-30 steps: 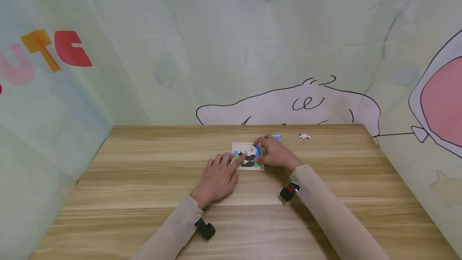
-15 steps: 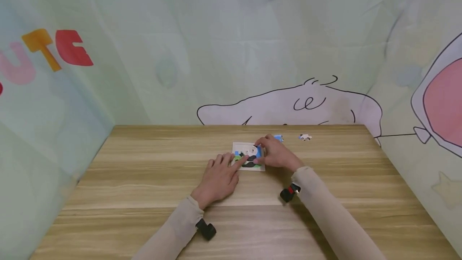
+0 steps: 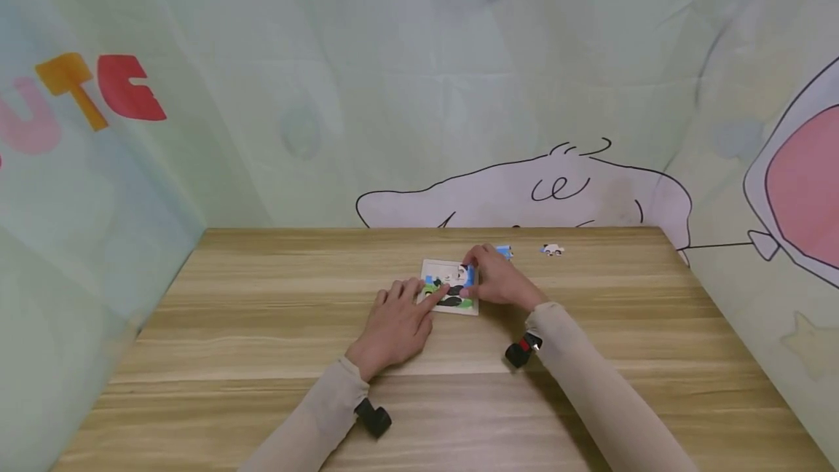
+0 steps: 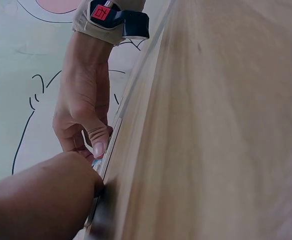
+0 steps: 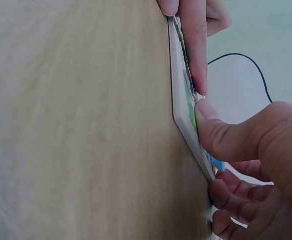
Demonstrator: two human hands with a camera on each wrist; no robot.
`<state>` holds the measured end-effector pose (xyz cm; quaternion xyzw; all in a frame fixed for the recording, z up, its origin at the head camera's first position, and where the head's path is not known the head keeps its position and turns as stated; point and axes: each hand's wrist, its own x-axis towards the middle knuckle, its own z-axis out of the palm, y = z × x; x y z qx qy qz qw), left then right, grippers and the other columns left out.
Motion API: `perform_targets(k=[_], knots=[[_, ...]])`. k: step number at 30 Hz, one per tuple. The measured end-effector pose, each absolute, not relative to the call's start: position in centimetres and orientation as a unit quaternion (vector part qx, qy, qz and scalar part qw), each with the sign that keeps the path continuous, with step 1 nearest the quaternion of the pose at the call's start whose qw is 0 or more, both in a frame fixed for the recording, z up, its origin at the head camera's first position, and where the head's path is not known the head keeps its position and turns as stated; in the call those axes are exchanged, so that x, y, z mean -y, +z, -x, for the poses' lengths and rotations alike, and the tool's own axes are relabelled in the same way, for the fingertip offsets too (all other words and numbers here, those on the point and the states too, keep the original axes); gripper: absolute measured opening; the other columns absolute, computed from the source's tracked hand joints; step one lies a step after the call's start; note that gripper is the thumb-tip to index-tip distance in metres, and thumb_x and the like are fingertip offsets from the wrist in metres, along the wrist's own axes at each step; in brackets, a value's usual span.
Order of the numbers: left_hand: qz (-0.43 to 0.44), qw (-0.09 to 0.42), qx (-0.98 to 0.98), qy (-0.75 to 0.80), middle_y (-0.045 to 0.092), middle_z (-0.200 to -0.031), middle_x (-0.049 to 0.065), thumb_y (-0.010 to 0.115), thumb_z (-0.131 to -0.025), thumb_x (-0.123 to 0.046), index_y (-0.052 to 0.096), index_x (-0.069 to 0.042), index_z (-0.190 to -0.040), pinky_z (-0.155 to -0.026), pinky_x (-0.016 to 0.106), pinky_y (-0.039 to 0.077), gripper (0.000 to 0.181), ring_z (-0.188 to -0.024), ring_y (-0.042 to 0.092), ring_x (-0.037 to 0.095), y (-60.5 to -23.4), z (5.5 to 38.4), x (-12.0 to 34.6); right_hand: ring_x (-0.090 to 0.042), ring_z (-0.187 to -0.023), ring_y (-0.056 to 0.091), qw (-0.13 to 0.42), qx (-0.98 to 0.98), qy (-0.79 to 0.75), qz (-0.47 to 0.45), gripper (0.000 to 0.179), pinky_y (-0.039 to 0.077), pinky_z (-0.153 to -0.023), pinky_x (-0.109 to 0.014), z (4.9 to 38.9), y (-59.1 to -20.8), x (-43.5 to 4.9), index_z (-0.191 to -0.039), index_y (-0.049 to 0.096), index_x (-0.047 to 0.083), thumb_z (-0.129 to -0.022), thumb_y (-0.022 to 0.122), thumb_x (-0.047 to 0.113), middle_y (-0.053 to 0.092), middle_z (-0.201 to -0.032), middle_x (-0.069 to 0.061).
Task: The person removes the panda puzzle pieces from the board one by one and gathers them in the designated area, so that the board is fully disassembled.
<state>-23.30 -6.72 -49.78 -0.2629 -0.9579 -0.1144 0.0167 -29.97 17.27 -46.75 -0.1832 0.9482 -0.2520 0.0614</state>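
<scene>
A small panda jigsaw puzzle lies in a pale square tray (image 3: 442,262) on the table, with a bare patch at its upper left. My left hand (image 3: 395,325) rests at the tray's left side, fingers extended, its index fingertip on the picture. At the right edge, my right hand (image 3: 503,279) pinches a puzzle piece (image 5: 216,162) with blue on it between thumb and fingers. In the right wrist view that piece sticks up slightly over the tray rim. The right fingers hide part of the piece and the tray's upper right corner.
Behind the right hand lies a loose blue puzzle piece (image 3: 504,250), partly covered. A loose piece with a panda's face (image 3: 552,249) is farther right. The wooden table (image 3: 275,290) ends at a printed cloth backdrop (image 3: 262,130).
The tray has turned slightly clockwise, its near edge shifting a little toward me. Both hands keep nearly the same places, the left index finger still on the puzzle.
</scene>
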Motion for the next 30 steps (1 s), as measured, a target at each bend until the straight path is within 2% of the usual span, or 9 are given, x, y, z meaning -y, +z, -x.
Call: perform_targets(k=[3,5,9,14,22,26,30], knots=[[0.261,0.007,0.959,-0.114,0.049,-0.149,0.012,0.047,-0.111,-0.036,0.043,-0.035,-0.166,-0.093,0.046,0.040,0.055,-0.130,0.047,0.033,-49.9,23.4,6.6,-0.029,-0.111,0.059,0.053,-0.947,-0.260,0.180,0.054,0.052,-0.105,-0.051,29.8,-46.9,-17.4,-0.129,0.061,0.003,-0.089,0.090,0.023,0.064,-0.128,-0.018],[0.259,0.003,0.959,-0.111,0.048,-0.151,0.012,0.046,-0.111,-0.036,0.041,-0.036,-0.166,-0.094,0.046,0.040,0.056,-0.131,0.046,0.032,-50.0,23.5,6.5,-0.027,-0.105,0.059,0.048,-0.944,-0.277,0.173,0.050,0.053,-0.098,-0.047,29.8,-47.1,-17.4,-0.128,0.062,0.004,-0.090,0.089,0.023,0.066,-0.122,-0.015],[0.258,0.002,0.960,-0.107,0.048,-0.150,0.011,0.046,-0.111,-0.035,0.038,-0.038,-0.167,-0.093,0.045,0.040,0.057,-0.130,0.047,0.032,-50.0,23.4,6.4,-0.022,-0.093,0.060,0.016,-0.925,-0.350,0.147,0.033,0.051,-0.082,-0.035,29.6,-47.6,-17.5,-0.120,0.066,0.005,-0.094,0.083,0.018,0.068,-0.107,-0.012],[0.264,0.005,0.958,-0.117,0.049,-0.143,0.013,0.046,-0.111,-0.036,0.037,-0.036,-0.168,-0.092,0.046,0.039,0.057,-0.125,0.046,0.032,-50.1,23.3,6.2,-0.021,-0.090,0.064,-0.037,-0.890,-0.446,0.091,0.013,0.050,-0.080,-0.026,29.8,-48.5,-17.9,-0.111,0.071,0.005,-0.099,0.075,0.008,0.072,-0.100,-0.012],[0.259,0.017,0.960,-0.106,0.050,-0.145,0.012,0.047,-0.112,-0.037,0.040,-0.034,-0.167,-0.091,0.044,0.039,0.055,-0.125,0.046,0.031,-49.7,22.9,5.9,-0.023,-0.097,0.062,-0.050,-0.872,-0.485,0.035,0.023,0.049,-0.085,-0.031,30.0,-46.8,-22.1,-0.124,0.078,0.011,-0.105,0.069,0.019,0.075,-0.112,-0.014],[0.258,0.016,0.960,-0.109,0.049,-0.148,0.012,0.046,-0.112,-0.037,0.038,-0.035,-0.168,-0.093,0.045,0.039,0.056,-0.128,0.046,0.032,-49.8,22.9,6.0,-0.018,-0.097,0.060,-0.069,-0.883,-0.464,0.005,0.028,0.048,-0.082,-0.026,30.4,-46.1,-26.9,-0.128,0.077,0.011,-0.107,0.067,0.027,0.075,-0.117,-0.015],[0.255,0.014,0.959,-0.122,0.048,-0.152,0.013,0.045,-0.112,-0.036,0.036,-0.036,-0.168,-0.095,0.047,0.040,0.057,-0.131,0.046,0.033,-50.3,23.0,6.3,-0.017,-0.102,0.059,-0.057,-0.891,-0.448,-0.039,0.033,0.048,-0.082,-0.021,31.0,-45.3,-31.9,-0.132,0.074,0.005,-0.108,0.063,0.025,0.072,-0.126,-0.020]])
